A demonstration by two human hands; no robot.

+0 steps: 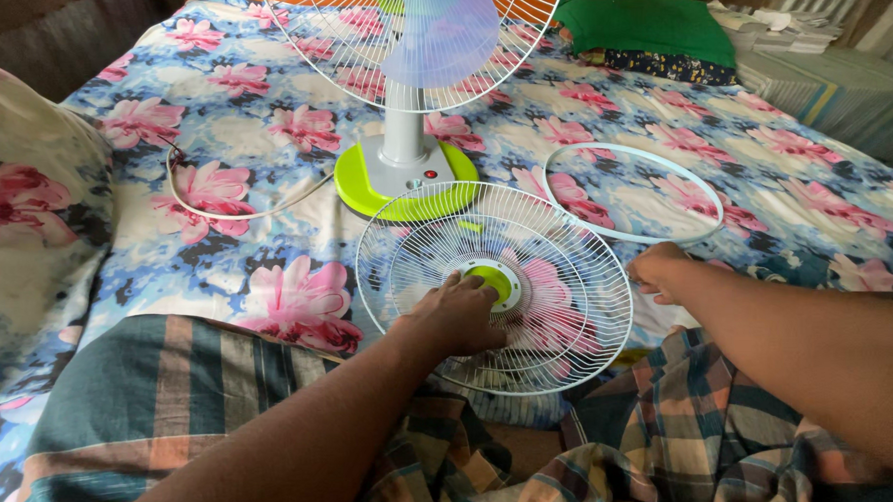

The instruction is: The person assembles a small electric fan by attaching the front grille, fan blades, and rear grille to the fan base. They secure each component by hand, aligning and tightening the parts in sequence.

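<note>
1. Resting on the middle of the front fan guard (557, 306), the left hand (456, 315) lies palm down with its fingers curled against the green centre cap (494, 282); it presses on the wire and cap without closing around either.
2. Over at the guard's right edge, the right hand (655, 271) has its fingers bent at the rim; whether they actually pinch the rim I cannot tell, since the knuckles hide the fingertips.
3. That guard lies flat on the bed just in front of the person's lap, tipped slightly up on the checked cloth (671, 441) over the legs, and it nearly touches the fan's base (405, 188).
4. Judging by this, the fan is apart and the guard is being steadied; any next move would call for a firm two-handed grip on the rim, since thin wire flexes easily.
5. Its build is a dish of fine white radial wires, springy and light, around a smooth glossy plastic hub.
6. Just beyond stands the table fan (410, 44), with a grey stem, a lime oval base, translucent bluish blades and the rear cage in place.
7. A thin white plastic ring (636, 236) lies loose to the right on the floral bedsheet (214, 121), and a white cord (232, 211) loops to the left.
</note>
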